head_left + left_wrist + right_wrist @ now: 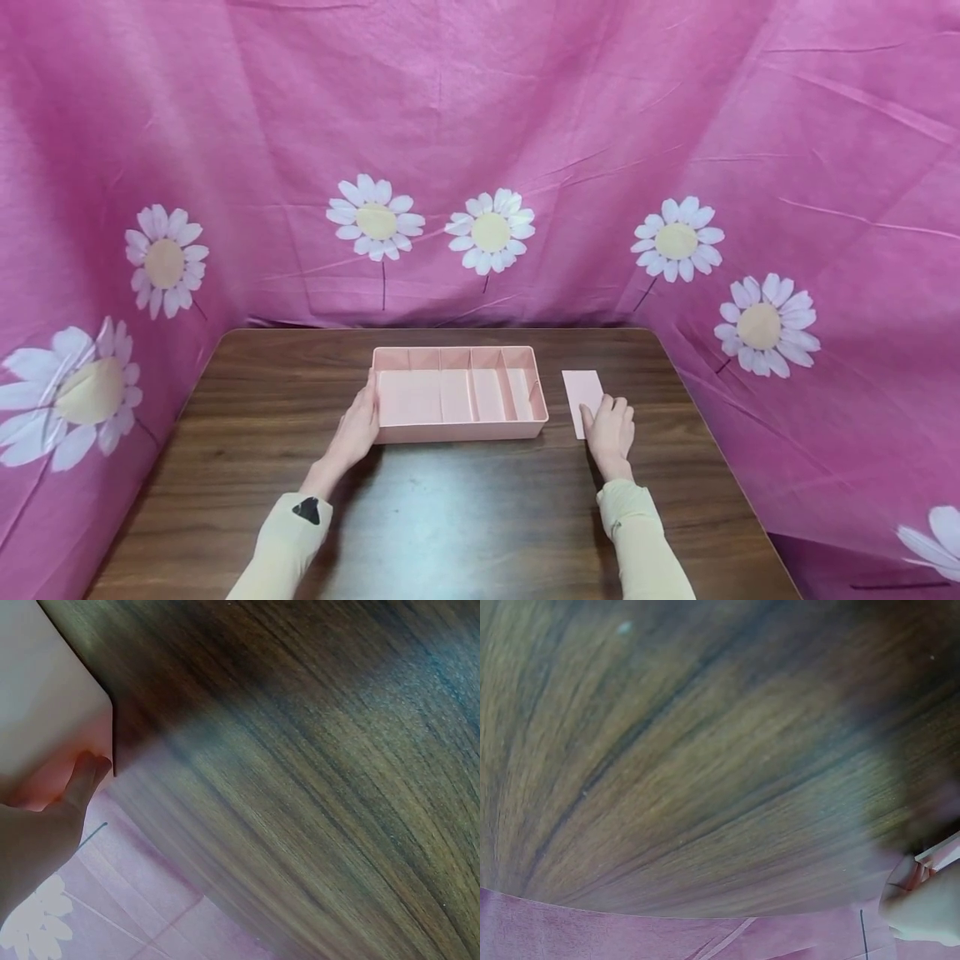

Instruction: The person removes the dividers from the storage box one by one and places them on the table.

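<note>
A pale pink storage box [461,432], split by upright partitions into several compartments, sits on the wooden table. Along its left end lies my left hand [356,429], its fingers extended against the outer wall. In the left wrist view, fingertips of that hand [56,825] touch the wall close to a corner of the box [60,697]. To the right of the box, my right hand [611,427] pinches a flat pink divider panel [579,396] by its right edge. Only the thumb side of this hand [922,904] shows in the right wrist view, with a pale edge between thumb and fingers.
The dark wooden table [435,517] carries the box near its far side. A pink curtain [570,100] printed with daisies hangs behind the table and along both sides.
</note>
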The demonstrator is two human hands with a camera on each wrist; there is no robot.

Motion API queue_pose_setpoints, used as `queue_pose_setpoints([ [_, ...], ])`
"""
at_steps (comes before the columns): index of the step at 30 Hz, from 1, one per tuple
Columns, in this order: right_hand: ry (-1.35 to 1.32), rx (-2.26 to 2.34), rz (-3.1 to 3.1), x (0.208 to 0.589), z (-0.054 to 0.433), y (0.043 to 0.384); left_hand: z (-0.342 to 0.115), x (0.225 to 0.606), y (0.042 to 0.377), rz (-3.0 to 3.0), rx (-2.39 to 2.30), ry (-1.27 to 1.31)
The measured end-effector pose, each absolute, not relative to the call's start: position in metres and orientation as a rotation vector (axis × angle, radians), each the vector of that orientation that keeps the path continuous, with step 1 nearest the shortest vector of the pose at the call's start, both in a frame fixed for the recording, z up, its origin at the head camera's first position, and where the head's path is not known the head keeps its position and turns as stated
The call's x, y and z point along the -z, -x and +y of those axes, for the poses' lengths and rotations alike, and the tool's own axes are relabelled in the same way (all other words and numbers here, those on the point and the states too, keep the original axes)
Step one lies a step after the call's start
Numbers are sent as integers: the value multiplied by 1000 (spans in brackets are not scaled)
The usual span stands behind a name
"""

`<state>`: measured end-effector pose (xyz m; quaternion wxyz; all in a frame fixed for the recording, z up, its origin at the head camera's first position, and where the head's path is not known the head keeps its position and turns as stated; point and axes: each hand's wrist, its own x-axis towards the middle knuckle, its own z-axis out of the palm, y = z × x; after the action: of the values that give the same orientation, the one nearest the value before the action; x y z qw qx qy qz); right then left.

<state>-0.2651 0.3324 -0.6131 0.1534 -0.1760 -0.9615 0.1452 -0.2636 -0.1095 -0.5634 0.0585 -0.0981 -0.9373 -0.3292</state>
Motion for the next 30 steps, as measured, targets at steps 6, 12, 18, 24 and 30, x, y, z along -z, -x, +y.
queue_pose_setpoints([
  [6, 494, -407, -2755, 612, 326, 263, -114, 565, 261, -2834, 1001, 269],
  [12, 485, -404, -2769, 605, 331, 259, -109, 566, 262, -2842, 1048, 278],
  [18, 450, -437, -2767, 591, 333, 258, -108, 564, 261, -2828, 1058, 284],
  [24, 418, -462, -2700, 572, 325, 267, -108, 562, 262, -2821, 1089, 265],
  [30, 335, -494, -2650, 549, 302, 274, -107, 561, 260, -2824, 1110, 255],
])
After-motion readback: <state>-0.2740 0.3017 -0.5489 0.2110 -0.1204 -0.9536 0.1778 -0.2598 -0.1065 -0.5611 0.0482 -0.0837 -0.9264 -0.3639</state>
